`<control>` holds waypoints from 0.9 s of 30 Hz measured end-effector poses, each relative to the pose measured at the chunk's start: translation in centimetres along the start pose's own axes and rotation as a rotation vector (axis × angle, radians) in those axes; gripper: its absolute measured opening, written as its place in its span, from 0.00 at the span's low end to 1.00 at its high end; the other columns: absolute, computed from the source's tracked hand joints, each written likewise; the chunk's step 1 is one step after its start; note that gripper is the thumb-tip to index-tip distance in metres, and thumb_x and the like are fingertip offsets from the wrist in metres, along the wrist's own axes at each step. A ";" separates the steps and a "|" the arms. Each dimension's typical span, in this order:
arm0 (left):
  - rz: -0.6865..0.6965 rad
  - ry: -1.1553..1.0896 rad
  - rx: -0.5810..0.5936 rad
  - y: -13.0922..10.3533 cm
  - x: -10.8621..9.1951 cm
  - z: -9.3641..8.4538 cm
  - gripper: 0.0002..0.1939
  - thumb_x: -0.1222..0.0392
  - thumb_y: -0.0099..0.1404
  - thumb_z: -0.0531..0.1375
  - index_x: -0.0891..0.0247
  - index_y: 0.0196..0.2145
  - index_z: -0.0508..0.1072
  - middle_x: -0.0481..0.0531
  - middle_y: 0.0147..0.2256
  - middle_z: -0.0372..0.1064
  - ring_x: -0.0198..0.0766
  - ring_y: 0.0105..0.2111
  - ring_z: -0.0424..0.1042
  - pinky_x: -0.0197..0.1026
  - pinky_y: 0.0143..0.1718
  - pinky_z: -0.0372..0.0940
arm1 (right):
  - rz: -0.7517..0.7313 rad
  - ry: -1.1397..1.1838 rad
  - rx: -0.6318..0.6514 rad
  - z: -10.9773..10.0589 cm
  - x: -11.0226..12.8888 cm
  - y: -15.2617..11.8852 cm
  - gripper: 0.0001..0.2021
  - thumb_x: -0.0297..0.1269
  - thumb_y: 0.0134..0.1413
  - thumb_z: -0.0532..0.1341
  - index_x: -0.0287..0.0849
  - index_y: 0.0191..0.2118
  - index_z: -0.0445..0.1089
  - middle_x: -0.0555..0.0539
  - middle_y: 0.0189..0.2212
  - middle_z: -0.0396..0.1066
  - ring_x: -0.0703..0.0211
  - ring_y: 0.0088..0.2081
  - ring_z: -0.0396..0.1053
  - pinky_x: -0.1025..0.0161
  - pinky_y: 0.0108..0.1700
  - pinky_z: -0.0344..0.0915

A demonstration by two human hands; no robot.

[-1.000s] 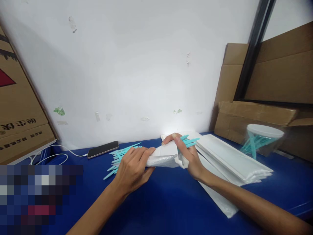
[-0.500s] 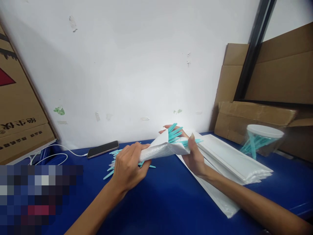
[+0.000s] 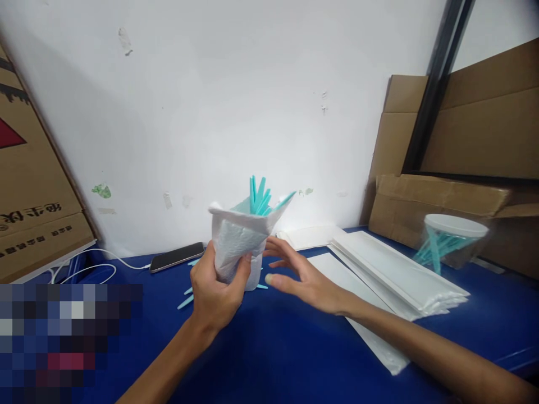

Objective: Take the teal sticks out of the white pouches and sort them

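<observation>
My left hand (image 3: 219,292) is closed around a white plastic bag (image 3: 240,241) that stands upright with its mouth at the top. Several thin turquoise plastic sticks (image 3: 260,196) poke out of that mouth; their lower ends are hidden inside. Just right of the bag is my right hand (image 3: 303,278), its fingers apart and nothing in it. Behind and below my left hand, more turquoise sticks (image 3: 185,302) lie on the blue table (image 3: 269,359), partly covered by the hand and bag.
On the right lies a stack of flat white bags (image 3: 400,269), with another flat bag (image 3: 379,342) beside it. A white-rimmed clear container (image 3: 457,226) with turquoise sticks stands farther right. A phone (image 3: 177,257) on a cable lies at the left. Cardboard boxes (image 3: 438,199) flank the table.
The bag has swung from lying sideways to upright, its mouth and sticks now pointing up. My right hand has let go of the mouth end and moved left and down beside it.
</observation>
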State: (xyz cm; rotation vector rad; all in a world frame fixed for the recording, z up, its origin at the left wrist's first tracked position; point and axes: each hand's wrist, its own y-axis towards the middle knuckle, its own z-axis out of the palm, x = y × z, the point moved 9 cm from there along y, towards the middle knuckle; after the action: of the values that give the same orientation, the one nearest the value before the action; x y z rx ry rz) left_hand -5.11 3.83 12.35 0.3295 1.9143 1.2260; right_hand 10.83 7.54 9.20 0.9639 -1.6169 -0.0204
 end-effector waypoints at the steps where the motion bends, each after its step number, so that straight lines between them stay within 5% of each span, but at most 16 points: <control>1: -0.017 -0.049 -0.030 -0.2 0.0 -0.2 0.11 0.54 0.61 0.65 0.61 0.39 0.72 0.46 0.30 0.71 0.37 0.28 0.70 0.37 0.29 0.63 | 0.002 -0.032 0.046 0.6 -0.1 0.0 0.32 0.44 0.61 0.63 0.54 0.68 0.53 0.44 0.63 0.61 0.49 0.62 0.60 0.46 0.62 0.60; 6: -0.066 -0.198 -0.014 -1.1 0.3 0.5 0.17 0.55 0.60 0.66 0.61 0.46 0.71 0.49 0.36 0.73 0.39 0.33 0.73 0.37 0.33 0.66 | -0.022 -0.070 0.123 2.0 -0.2 -0.1 0.28 0.43 0.62 0.62 0.51 0.66 0.58 0.46 0.61 0.64 0.50 0.59 0.64 0.48 0.63 0.58; 13: -0.113 -0.279 0.094 -1.6 0.6 2.1 0.19 0.56 0.61 0.66 0.61 0.48 0.69 0.49 0.39 0.72 0.39 0.37 0.72 0.36 0.37 0.67 | -0.054 -0.132 0.029 1.3 -0.1 0.1 0.18 0.44 0.68 0.55 0.49 0.58 0.70 0.47 0.55 0.71 0.49 0.56 0.68 0.52 0.59 0.62; 18: -0.122 -0.416 0.165 -1.6 0.2 2.5 0.14 0.54 0.69 0.57 0.61 0.50 0.68 0.51 0.43 0.72 0.41 0.41 0.72 0.38 0.41 0.66 | -0.018 -0.123 -0.050 0.3 -0.1 -0.2 0.18 0.45 0.68 0.54 0.46 0.56 0.72 0.47 0.51 0.74 0.49 0.51 0.71 0.52 0.55 0.66; 27: -0.364 -0.520 0.313 -2.5 2.4 4.7 0.16 0.50 0.65 0.63 0.63 0.45 0.74 0.53 0.40 0.77 0.43 0.36 0.76 0.39 0.33 0.70 | 0.029 -0.009 -0.217 -1.4 -0.7 -0.7 0.16 0.47 0.67 0.56 0.44 0.51 0.73 0.45 0.44 0.76 0.51 0.43 0.73 0.58 0.41 0.70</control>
State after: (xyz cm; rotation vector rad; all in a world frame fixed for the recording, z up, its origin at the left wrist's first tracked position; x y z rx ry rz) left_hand -2.56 7.00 8.20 0.3962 1.6092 0.5327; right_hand 12.31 8.19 8.71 0.7740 -1.5998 -0.1765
